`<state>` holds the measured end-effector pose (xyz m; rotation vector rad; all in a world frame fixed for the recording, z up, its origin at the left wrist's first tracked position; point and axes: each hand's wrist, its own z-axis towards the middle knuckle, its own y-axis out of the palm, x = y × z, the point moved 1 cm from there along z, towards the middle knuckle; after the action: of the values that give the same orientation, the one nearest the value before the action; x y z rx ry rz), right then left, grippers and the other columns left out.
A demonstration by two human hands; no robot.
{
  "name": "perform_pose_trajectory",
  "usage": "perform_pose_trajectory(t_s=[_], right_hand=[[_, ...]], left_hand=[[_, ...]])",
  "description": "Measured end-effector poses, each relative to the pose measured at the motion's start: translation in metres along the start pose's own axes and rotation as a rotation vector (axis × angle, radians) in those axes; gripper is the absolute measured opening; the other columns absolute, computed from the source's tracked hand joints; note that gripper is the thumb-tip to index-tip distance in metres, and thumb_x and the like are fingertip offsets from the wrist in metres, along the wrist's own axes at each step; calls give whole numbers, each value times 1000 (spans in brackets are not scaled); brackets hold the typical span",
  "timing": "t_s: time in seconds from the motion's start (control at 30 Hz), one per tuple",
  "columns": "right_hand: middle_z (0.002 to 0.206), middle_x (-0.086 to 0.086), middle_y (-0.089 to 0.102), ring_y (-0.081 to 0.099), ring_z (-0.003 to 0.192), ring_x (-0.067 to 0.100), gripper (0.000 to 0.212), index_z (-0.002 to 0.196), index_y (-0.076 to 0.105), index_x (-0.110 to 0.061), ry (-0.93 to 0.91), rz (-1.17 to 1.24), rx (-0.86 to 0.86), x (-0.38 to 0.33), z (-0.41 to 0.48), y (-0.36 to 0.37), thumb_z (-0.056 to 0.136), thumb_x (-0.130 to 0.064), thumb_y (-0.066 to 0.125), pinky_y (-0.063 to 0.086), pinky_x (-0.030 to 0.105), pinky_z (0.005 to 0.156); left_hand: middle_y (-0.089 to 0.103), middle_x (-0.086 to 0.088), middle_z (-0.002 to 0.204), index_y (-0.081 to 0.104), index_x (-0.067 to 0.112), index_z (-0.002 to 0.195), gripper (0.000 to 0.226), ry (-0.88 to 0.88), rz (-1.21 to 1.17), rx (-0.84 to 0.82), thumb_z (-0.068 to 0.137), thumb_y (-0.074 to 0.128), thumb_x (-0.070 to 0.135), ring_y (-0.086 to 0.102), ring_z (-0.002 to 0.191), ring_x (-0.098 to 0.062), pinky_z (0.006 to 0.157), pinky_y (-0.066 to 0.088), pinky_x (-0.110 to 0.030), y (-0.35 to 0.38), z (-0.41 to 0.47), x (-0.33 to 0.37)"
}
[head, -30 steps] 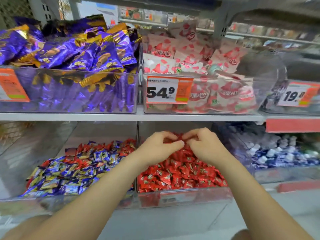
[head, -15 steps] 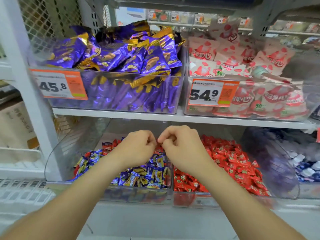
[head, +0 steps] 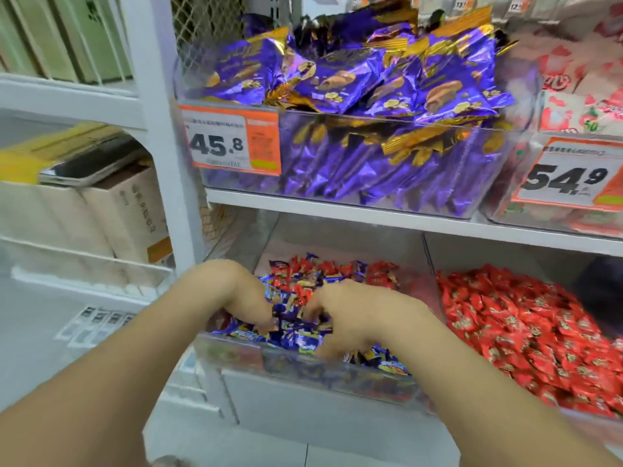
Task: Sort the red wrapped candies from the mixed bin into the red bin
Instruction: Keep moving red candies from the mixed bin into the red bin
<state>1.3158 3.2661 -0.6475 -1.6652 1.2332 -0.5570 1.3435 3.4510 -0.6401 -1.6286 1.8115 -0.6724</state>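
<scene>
The clear mixed bin (head: 269,364) on the lower shelf holds blue wrapped candies (head: 305,342) and red wrapped candies (head: 381,274) jumbled together. Both my hands are down in it. My left hand (head: 241,296) points its fingers into the pile at the bin's left. My right hand (head: 354,323) lies on the pile close beside it, with bent fingers whose tips are buried among the wrappers. The frame is blurred, so I cannot tell whether either hand holds a candy. The red bin (head: 435,261) stands directly to the right, full of red candies (head: 526,332).
A shelf (head: 371,220) runs just above the two bins, carrying a bin of purple snack packs (head: 371,96) and a bin of pink-and-white packs (head: 580,96), each with an orange price tag. A white post (head: 158,129) and cardboard boxes (head: 118,210) stand to the left.
Both hands moved left from above the red bin and dropped into the mixed bin. They had been held fingertip to fingertip and are now slightly apart. The view swung left.
</scene>
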Motion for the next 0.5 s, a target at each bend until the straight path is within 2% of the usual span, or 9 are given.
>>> perform_pose_trajectory(t_s=[0.07, 0.13, 0.17, 0.23, 0.3, 0.37, 0.43, 0.5], right_hand=[[142, 4, 61, 60, 127, 28, 83, 160, 42, -35, -65, -72, 4, -2, 14, 15, 87, -25, 81, 52, 36, 91], [141, 7, 56, 55, 131, 32, 98, 165, 25, -44, -97, -131, 1, -1, 30, 26, 87, -25, 81, 51, 38, 92], [142, 9, 50, 54, 131, 34, 105, 165, 19, -46, -106, -154, -12, 0, 38, 29, 84, -31, 84, 53, 41, 95], [139, 8, 44, 56, 124, 36, 117, 161, 17, -48, -100, -176, 3, 1, 52, 33, 71, -51, 91, 56, 49, 92], [126, 9, 51, 62, 113, 37, 109, 153, 28, -42, -110, -188, 128, 3, 63, 36, 64, -62, 87, 58, 50, 88], [119, 9, 60, 64, 109, 38, 93, 146, 40, -35, -77, -191, 279, 6, 66, 33, 68, -62, 83, 56, 45, 86], [120, 10, 63, 65, 111, 38, 80, 144, 45, -34, -12, -141, 376, 15, 64, 26, 75, -53, 82, 53, 42, 82], [122, 11, 62, 65, 113, 40, 72, 147, 46, -36, 67, -61, 388, 26, 60, 17, 82, -34, 78, 55, 43, 84]], left_hand=[[67, -18, 114, 58, 5, 129, 59, 32, -4, -25, 91, 72, 48, 66, 76, -31, 68, 58, -32, 6, 9, -2], [62, -19, 126, 52, 4, 137, 64, 59, -52, -53, 90, 77, 39, 70, 87, -33, 80, 63, -40, 13, 24, -2], [61, -17, 128, 46, 5, 140, 68, 67, -82, -63, 89, 80, 35, 70, 91, -33, 86, 63, -45, 15, 32, -3], [63, -15, 127, 38, 7, 145, 81, 95, -123, -54, 83, 86, 31, 70, 91, -29, 82, 63, -43, 19, 44, -3], [69, -12, 124, 44, 6, 139, 89, 179, -195, 49, 69, 95, 27, 73, 94, -25, 78, 63, -40, 21, 49, 0], [74, -10, 112, 50, 12, 124, 81, 264, -382, 183, 59, 99, 15, 74, 88, -22, 75, 64, -40, 20, 52, 1], [75, -10, 107, 56, 15, 120, 76, 347, -565, 275, 57, 98, 5, 73, 82, -23, 65, 61, -40, 16, 54, 1], [75, -9, 110, 54, 17, 130, 91, 431, -671, 310, 52, 98, 6, 75, 92, -28, 68, 63, -46, 9, 57, -2]])
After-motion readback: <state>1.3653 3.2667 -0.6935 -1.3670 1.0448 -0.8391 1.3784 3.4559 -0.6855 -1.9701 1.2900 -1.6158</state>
